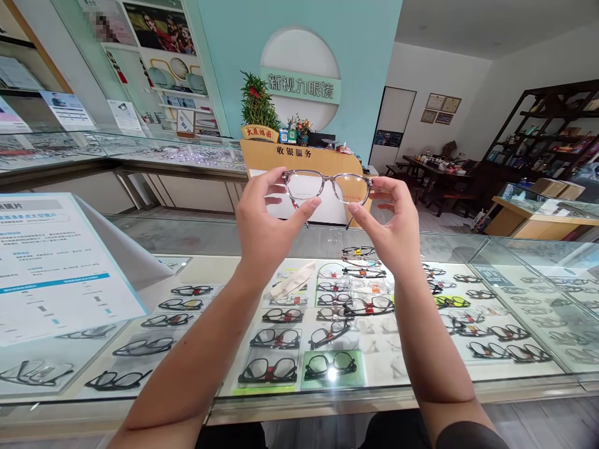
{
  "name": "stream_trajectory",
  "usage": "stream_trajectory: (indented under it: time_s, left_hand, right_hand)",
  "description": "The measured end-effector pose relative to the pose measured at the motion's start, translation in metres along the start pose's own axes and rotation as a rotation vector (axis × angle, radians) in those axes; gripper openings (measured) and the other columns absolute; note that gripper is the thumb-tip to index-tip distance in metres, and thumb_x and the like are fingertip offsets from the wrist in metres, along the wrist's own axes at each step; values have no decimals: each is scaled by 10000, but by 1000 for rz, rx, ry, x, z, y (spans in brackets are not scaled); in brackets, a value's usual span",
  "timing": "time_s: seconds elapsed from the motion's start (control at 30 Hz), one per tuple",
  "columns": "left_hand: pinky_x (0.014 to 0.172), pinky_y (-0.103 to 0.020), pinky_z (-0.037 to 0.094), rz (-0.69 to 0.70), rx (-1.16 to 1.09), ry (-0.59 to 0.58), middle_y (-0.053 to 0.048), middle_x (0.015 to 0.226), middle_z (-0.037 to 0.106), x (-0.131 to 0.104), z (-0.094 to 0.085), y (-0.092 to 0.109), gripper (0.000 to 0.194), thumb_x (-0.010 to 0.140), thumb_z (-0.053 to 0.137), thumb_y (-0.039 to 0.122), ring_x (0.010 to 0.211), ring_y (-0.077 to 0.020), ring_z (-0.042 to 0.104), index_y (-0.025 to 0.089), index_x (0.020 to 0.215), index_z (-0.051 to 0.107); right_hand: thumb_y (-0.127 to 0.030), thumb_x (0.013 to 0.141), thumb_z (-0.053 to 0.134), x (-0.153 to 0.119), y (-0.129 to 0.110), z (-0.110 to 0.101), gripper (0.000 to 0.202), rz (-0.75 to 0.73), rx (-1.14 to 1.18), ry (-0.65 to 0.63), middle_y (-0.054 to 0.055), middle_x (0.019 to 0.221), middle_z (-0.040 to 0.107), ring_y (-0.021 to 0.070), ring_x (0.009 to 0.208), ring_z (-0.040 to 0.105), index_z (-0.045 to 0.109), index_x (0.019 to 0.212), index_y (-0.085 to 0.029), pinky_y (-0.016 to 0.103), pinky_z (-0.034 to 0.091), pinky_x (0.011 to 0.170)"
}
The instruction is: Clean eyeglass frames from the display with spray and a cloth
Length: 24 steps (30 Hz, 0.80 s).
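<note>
Two-Handed Support of an Eyeglass Frame (pixel 329 179)

The eyeglass frame was located at eye-line center, raised above the level of the glass counter (pixel 201 236) and in front of the wooden desk (pixel 322 157) as seen from the head camera. The bridge was roughly level, and both temples extended away, their dark tips (pixel 347 225) showing below the lenses.

Left hand (pixel 266 215): closed to a narrow pinch on the left end of the frame. The thumb lay near the lower rim; the fingers engaged the outer upper corner.

Right hand (pixel 397 223): closed to a matching pinch on the right end. The thumb sat below the rim, with the fingers at the hinge side. Exact thumb contact could not be determined on either side.

Beneath the forearms, display spectacles (pixel 279 370) were arranged in rows inside the counter. One pair rested on a green card (pixel 349 381). A pale, elongated item (pixel 293 282) lay between the forearms. A printed sign (pixel 60 262) stood tilted at the left. A potted plant (pixel 258 106) stood at the desk's left end, beside a round wall panel (pixel 299 53).
</note>
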<state>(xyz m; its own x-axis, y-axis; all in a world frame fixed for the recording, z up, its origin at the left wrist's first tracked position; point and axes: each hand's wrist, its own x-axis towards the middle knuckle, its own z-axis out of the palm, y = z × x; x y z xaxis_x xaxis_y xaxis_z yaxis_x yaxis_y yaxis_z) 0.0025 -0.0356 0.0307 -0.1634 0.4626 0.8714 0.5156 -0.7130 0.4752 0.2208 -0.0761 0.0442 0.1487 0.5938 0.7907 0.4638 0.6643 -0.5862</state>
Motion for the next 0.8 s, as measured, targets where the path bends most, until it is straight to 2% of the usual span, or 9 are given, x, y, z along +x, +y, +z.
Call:
stream_trajectory:
  time_s: [0.13, 0.27, 0.53, 0.8]
  left_hand:
    - [1010, -446, 647, 11, -52, -15, -112, 1368, 757, 0, 1, -2, 654, 884, 890, 468, 1227, -281, 747, 262, 1442, 618]
    - [1050, -475, 631, 30, -59, -22, -102, 1372, 764, 1, 0, -1, 561, 924, 853, 450, 1236, -282, 748, 264, 1404, 633]
    - [1023, -498, 615, 30, -26, -1, -88, 1300, 776, -1, 0, 2, 491, 932, 846, 478, 1194, -290, 750, 272, 1335, 657]
    - [1004, -453, 622, -10, 0, -38, -62, 1293, 782, -5, 4, 4, 461, 957, 812, 494, 1158, -255, 759, 284, 1329, 637]
  right_hand:
    - [-447, 894, 873, 1, 1, -1, 470, 3, -4, 18, 88, 1371, 735, 290, 1206, 714, 667, 1295, -312, 503, 567, 1003]
    - [-447, 915, 849, 3, 4, -3, 462, -1, -6, 24, 94, 1410, 727, 297, 1226, 710, 674, 1324, -320, 509, 575, 1001]
    - [-460, 937, 831, 4, 11, -3, 443, 12, 16, -1, 90, 1350, 758, 296, 1203, 715, 709, 1342, -328, 527, 584, 1039]
    - [-447, 935, 835, 3, 8, -5, 428, 10, -7, 21, 89, 1332, 774, 300, 1200, 720, 727, 1331, -324, 525, 578, 1012]
